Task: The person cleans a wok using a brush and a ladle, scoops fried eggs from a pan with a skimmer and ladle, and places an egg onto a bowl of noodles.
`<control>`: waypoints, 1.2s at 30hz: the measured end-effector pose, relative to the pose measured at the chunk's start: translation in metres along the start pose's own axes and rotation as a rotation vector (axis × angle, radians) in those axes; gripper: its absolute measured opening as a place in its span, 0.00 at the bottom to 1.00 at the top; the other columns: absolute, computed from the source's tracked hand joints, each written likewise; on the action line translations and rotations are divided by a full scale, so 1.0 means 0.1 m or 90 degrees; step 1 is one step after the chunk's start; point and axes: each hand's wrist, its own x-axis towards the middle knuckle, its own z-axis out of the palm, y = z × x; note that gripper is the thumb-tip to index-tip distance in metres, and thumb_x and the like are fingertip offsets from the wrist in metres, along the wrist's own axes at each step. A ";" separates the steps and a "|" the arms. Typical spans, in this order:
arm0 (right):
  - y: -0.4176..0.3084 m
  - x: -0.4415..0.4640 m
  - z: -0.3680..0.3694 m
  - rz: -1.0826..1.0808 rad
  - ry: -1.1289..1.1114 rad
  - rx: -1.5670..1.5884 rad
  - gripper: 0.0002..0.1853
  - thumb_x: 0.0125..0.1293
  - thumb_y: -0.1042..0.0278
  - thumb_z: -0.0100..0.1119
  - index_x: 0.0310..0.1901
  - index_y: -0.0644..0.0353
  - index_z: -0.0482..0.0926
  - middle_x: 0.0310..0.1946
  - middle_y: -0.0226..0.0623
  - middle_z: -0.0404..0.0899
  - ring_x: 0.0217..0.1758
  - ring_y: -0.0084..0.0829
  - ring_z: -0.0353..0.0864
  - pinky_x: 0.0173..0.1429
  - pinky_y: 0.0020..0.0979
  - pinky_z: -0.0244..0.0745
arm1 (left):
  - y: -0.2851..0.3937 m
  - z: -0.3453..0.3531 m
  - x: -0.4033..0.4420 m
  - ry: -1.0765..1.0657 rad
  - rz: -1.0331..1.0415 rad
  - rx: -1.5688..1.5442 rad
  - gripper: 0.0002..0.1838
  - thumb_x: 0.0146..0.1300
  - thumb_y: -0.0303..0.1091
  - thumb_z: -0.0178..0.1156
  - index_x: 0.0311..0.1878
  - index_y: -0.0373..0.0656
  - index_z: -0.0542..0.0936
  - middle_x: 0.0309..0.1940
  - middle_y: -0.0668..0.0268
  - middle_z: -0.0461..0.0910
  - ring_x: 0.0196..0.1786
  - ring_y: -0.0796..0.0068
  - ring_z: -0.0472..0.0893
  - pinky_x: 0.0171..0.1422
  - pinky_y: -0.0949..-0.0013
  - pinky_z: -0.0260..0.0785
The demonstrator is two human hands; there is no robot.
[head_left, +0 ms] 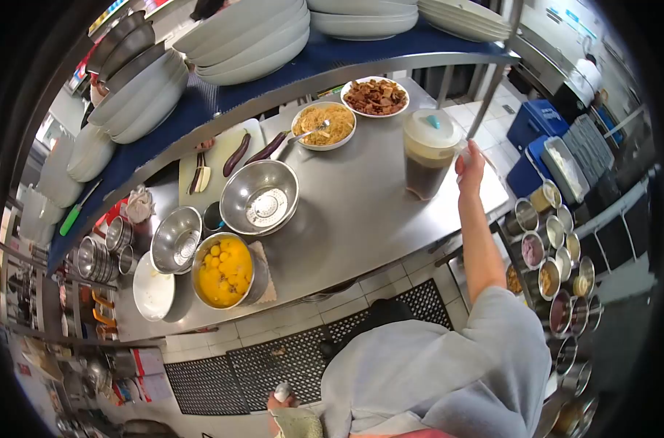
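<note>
At the right end of the steel table stands a clear pitcher (pixel 428 162) of dark brown liquid, with a pale lid and a teal piece on top. My right hand (pixel 472 168) is closed around its handle. Low in the view, away from the table, my left hand (pixel 282 403) is closed on a small whitish thing (pixel 282 391) that I cannot make out. A greenish cloth (pixel 297 422) lies by that wrist. Across the table, a bowl of egg yolks (pixel 224 271) stands beside a steel colander (pixel 260 197).
Further back are a bowl of shredded yellow food (pixel 325 125), a bowl of brown pieces (pixel 375 97) and eggplants (pixel 237 152) near a cutting board (pixel 226 150). White bowls (pixel 252 44) line the shelf above. Several food containers (pixel 548 277) stand at right. Black mats (pixel 281 369) cover the floor.
</note>
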 end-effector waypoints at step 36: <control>0.50 -3.48 1.14 0.145 -1.612 -0.103 0.10 0.64 0.72 0.59 0.45 0.66 0.76 0.25 0.27 0.71 0.28 0.18 0.67 0.33 0.22 0.66 | 1.62 2.36 -2.45 0.664 -0.069 -1.075 0.20 0.61 0.35 0.63 0.55 0.38 0.75 0.40 0.68 0.80 0.41 0.76 0.79 0.45 0.69 0.74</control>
